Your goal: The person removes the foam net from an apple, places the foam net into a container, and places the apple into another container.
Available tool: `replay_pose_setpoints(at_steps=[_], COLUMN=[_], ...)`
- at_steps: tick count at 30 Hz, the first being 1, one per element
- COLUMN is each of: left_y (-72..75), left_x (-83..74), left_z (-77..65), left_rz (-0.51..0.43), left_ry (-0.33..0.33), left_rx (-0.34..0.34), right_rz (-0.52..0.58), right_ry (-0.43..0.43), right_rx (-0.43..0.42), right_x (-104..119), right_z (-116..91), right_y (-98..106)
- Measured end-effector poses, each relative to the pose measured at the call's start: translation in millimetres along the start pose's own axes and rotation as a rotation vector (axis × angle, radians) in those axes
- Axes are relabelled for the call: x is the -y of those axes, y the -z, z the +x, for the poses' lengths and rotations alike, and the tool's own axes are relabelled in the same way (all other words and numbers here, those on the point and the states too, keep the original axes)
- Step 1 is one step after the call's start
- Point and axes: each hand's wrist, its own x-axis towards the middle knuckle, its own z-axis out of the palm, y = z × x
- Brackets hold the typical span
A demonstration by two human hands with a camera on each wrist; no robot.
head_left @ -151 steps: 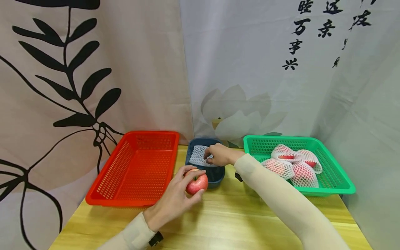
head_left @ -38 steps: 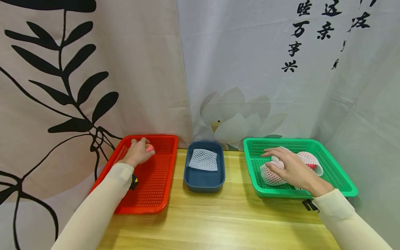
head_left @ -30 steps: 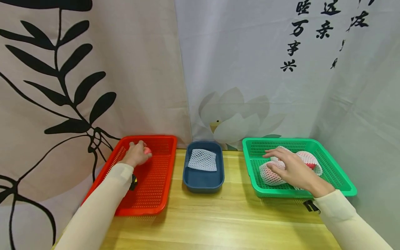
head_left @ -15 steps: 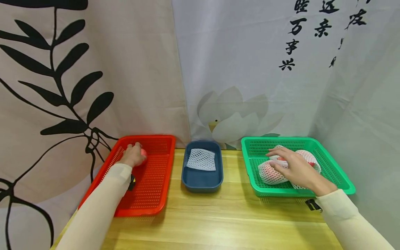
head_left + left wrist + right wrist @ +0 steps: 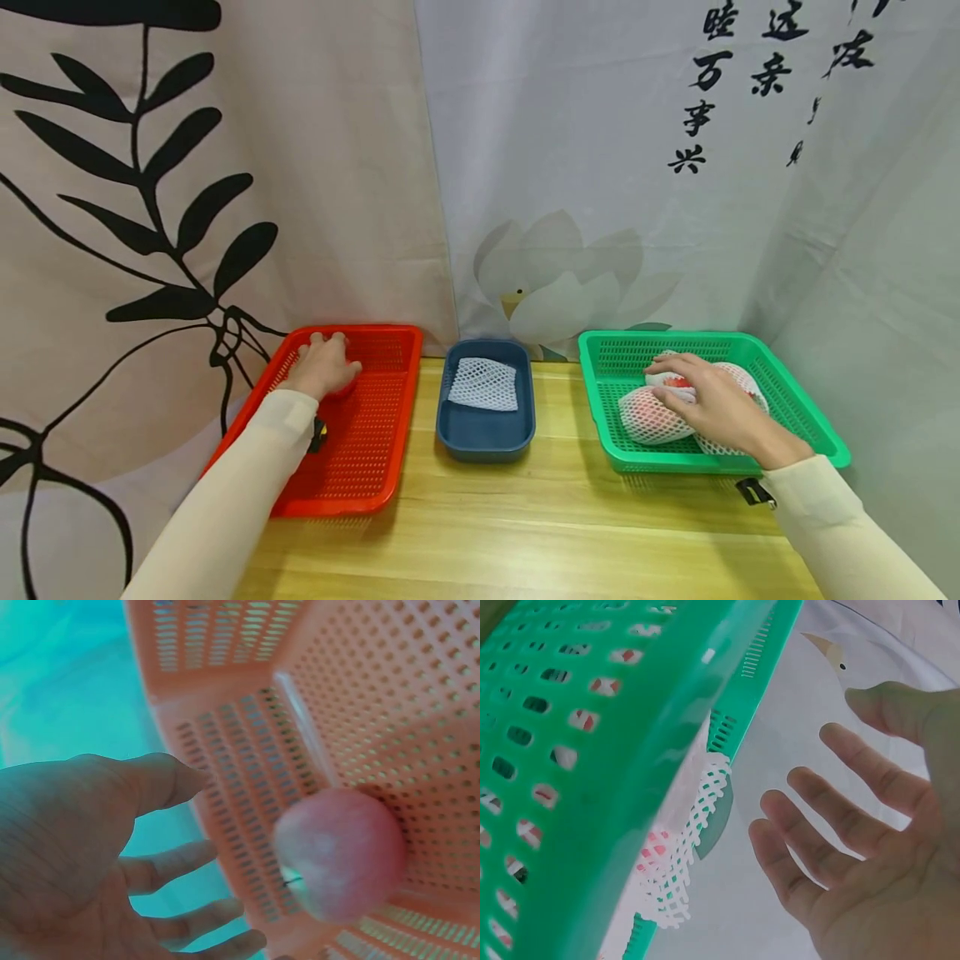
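At the back of the red basket [image 5: 367,467], my left hand [image 5: 321,367] is spread with fingers apart. Just below it, a red apple [image 5: 341,855] lies on the basket floor, apart from the fingers in the left wrist view; the head view shows only a sliver of it. Over the green basket [image 5: 813,425] hovers my right hand [image 5: 712,408], fingers loosely extended and holding nothing. Beneath it are several apples in white foam nets [image 5: 651,417], partly hidden by the hand. One net's loose edge [image 5: 705,817] shows in the right wrist view.
Between the baskets stands a small dark blue tray [image 5: 483,442] with a flattened white foam net [image 5: 483,385] in it. All three containers sit on a wooden table [image 5: 510,533], close to a printed curtain [image 5: 360,167] behind.
Since the earliest frame, my left hand has carried the apple from near the tray into the red basket and released it. My right hand has moved from the tray to over the green basket.
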Motion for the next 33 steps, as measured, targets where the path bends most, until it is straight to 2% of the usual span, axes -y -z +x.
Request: replay_pose_setpoints(at_steps=[6,13,22,29,33], left_y=[5.9,9.2,-4.6,-15.5,-26.8], left_x=[-14.4,-40.8,-83.1,-110.0,-127.1], left_z=[-14.4,-36.2,-60.4,-75.5,-84.9], left_rz=[0.001,0.005,0.034,0.054,0.049], left_ry=[-0.051,-0.156,-0.222,-0.354,-0.421], left_rx=[-0.047,-0.144,-0.197,-0.263,-0.267], right_rz=[-0.008,-0.040,-0.069,-0.042,-0.035], right_ry=[0.010,-0.006,-0.028,-0.048,-0.050], right_rx=[-0.002,0.001,0.009,0.031,0.043], right_x=[-3,-10,-16,-18,-20], right_z=[0,4,4,5,8], right_y=[2,5,9,11,13])
